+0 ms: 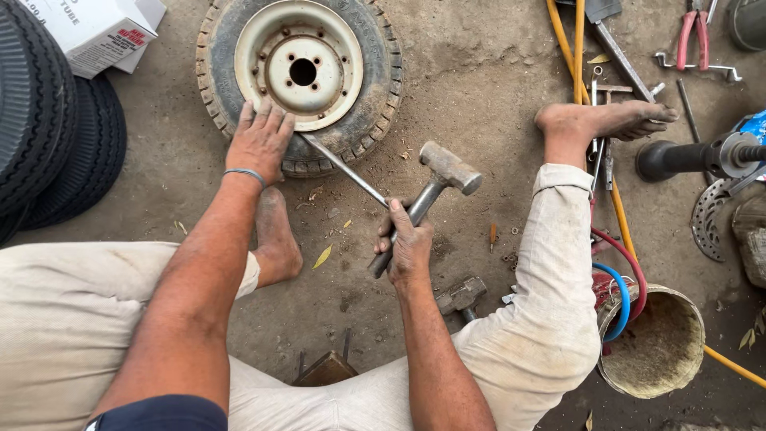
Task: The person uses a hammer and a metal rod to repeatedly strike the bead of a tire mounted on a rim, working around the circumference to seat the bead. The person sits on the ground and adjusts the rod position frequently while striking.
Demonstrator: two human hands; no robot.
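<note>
The left hand lies flat, fingers spread, on the small wheel on the dirt. The right hand squeezes a hammer handle — and a thin metal rod — just beside the tyre.

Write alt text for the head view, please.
Seated on dirt ground, a person presses the left hand on a small wheel while the right hand grips a hammer. A thin rod lies against the tyre.

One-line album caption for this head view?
Left hand steadies small wheel; right hand grips hammer.
</note>
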